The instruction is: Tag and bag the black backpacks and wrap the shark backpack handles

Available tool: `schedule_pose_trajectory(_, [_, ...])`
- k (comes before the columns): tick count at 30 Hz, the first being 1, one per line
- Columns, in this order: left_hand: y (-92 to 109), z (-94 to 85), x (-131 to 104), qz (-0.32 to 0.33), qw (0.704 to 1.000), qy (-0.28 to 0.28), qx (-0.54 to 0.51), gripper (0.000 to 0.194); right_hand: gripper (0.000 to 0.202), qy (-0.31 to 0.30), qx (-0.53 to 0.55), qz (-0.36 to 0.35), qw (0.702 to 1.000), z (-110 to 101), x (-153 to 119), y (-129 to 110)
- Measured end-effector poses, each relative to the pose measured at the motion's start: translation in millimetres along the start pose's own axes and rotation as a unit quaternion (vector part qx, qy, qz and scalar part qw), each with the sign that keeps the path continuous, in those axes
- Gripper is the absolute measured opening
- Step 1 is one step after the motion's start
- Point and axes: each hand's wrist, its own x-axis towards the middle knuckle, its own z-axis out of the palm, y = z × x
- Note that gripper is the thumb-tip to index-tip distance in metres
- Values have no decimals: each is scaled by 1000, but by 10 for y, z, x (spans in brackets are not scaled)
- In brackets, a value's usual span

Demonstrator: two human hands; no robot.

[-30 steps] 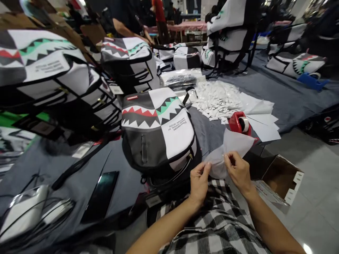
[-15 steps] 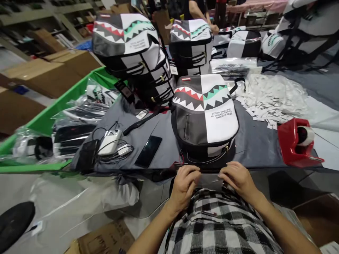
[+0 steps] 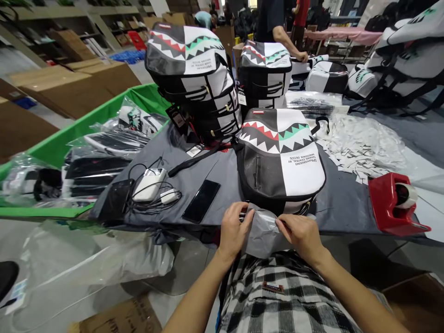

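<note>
Head view: nearest backpack (image 3: 280, 162) reads "SPRAYGROUND".

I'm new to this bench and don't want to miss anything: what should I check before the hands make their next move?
1. Left hand gripping the translucent film: ok.
2. Right hand pinching the film's other side: ok.
3. Film smooth: not ok, it looks creased.
4. Film a single sheet or a bag: cannot tell.
5. Nearest backpack with its printed panel facing up: ok.
6. Phone apart from both hands: ok.
</note>
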Motion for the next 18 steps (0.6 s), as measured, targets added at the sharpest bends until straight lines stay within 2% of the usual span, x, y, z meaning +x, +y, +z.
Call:
schedule_pose_trajectory(2, [112,-23,-91,78,995,62,32,13,26,11,-3,-10,1000,-9,-8,-13])
schedule_pose_trajectory(3, [175,-15,-135,124,989,69,33,16,25,17,-3,-14,1000,-10,-13,-22])
schedule_pose_trajectory(5, [276,38,-196,195,980,36,12,20,24,26,-6,-19,999,-4,-24,-44])
schedule_pose_trajectory(7, [303,128,-202,217,976,-8,-6,21,24,28,-11,-18,999,9,-34,-67])
schedule_pose_trajectory(10, [180,266,-136,231,973,-20,-16,21,24,25,-13,-12,1000,40,-34,-99])
schedule_pose_trajectory(12, [39,331,-89,263,964,-18,-26,21,22,24,-5,-7,1000,54,-32,-108])
schedule_pose_trajectory(15, [-138,380,-61,313,949,-29,-35,22,17,22,20,6,1000,25,-86,-70])
schedule_pose_trajectory(18, [-216,387,-60,335,941,-25,-42,22,22,22,65,61,996,-76,-267,49])
